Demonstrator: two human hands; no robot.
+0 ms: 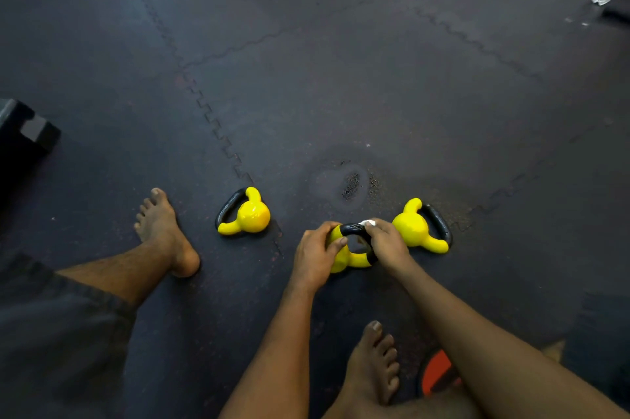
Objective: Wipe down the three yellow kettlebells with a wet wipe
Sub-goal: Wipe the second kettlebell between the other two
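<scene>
Gym floor (pixel 341 77) | left hand (pixel 315 249) grips middle kettlebell (pixel 353 260) | right hand (pixel 387 241) pinches wet wipe (pixel 369 222) on handle (pixel 351 229) | best: wrap wipe fully round

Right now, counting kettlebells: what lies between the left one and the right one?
Head view: the middle kettlebell, gripped by the left hand; the right hand holds a wet wipe on its handle.

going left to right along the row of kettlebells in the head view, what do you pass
bare foot → left kettlebell → left hand → middle kettlebell, gripped at its handle → right hand pinching the wet wipe → right kettlebell
</scene>
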